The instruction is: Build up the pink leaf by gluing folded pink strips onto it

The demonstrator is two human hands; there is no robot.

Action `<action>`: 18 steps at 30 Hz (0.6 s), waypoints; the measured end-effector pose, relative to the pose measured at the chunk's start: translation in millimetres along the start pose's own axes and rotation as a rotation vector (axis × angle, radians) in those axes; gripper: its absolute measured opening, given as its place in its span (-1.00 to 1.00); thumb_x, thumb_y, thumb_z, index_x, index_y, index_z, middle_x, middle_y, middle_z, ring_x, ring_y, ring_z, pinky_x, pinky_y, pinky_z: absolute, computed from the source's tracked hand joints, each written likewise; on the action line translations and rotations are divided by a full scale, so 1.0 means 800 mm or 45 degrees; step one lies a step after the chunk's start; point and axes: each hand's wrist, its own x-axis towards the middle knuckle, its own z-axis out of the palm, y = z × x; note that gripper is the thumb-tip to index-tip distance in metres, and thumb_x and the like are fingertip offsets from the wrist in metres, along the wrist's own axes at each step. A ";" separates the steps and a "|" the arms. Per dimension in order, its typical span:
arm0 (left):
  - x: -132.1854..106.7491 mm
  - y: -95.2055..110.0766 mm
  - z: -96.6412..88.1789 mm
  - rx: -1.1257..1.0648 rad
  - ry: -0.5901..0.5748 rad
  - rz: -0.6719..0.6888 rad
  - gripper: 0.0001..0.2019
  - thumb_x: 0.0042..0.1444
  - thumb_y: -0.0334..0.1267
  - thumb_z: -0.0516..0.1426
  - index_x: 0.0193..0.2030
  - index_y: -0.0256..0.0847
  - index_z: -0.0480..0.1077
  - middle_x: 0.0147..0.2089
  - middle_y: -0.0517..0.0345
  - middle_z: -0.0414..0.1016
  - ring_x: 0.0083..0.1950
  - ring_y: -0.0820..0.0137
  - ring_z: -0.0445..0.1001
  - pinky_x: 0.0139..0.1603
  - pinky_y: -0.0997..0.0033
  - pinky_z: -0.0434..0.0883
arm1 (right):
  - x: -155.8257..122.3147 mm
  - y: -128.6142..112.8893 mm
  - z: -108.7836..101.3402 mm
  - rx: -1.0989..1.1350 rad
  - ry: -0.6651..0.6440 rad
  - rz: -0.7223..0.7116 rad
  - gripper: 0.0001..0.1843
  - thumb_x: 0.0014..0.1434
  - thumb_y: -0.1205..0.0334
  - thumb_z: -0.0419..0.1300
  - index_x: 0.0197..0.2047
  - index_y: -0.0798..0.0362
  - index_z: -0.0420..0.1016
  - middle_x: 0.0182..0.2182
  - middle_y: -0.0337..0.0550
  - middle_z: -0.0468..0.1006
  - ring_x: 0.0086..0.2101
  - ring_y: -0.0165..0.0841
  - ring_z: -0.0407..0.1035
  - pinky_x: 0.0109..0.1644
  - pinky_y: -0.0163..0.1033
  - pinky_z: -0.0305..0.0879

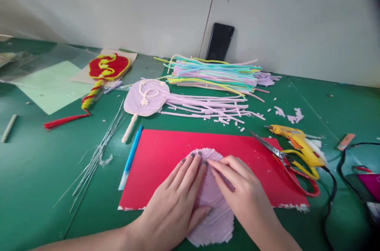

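My left hand (176,193) lies flat on a lilac, ridged panel (218,225) with a jagged edge, its fingers stretched out towards the panel's top. At that same upper part, the thumb and index finger of my right hand (247,187) are pinched together against the surface; whatever is between them is too small to make out. The panel rests partly on a red board (166,152) and overhangs its near edge. Scissors (286,160) with red and yellow handles lie across the board's right side.
Behind the board are a lilac fan (142,102), loose lilac pipe cleaners (204,104) and a multicoloured bundle (213,75). A yellow glue gun (299,144) sits right, its cord trailing. Left are a blue pen (134,150), thin wires (96,160) and a red fan (108,67). A phone (220,41) leans behind.
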 end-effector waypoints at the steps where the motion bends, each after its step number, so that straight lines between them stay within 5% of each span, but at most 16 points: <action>1: 0.000 0.000 0.000 0.001 -0.002 0.002 -0.33 0.22 0.08 -0.08 0.27 -0.45 0.12 0.30 -0.22 0.17 0.30 0.12 0.18 0.23 0.22 0.21 | 0.000 0.000 0.000 0.004 0.003 0.000 -0.75 0.22 0.39 0.08 -0.07 0.07 0.49 -0.38 -0.12 0.46 -0.33 -0.34 0.37 -0.18 -0.22 0.33; 18: 0.004 0.000 -0.001 0.050 0.009 0.010 -0.34 0.19 0.06 -0.04 0.22 -0.51 0.19 0.26 -0.26 0.23 0.25 0.08 0.26 0.18 0.18 0.29 | 0.006 0.003 -0.008 0.039 -0.034 0.028 -0.78 0.16 0.41 0.11 -0.15 0.06 0.51 -0.38 -0.13 0.52 -0.34 -0.31 0.39 -0.20 -0.21 0.36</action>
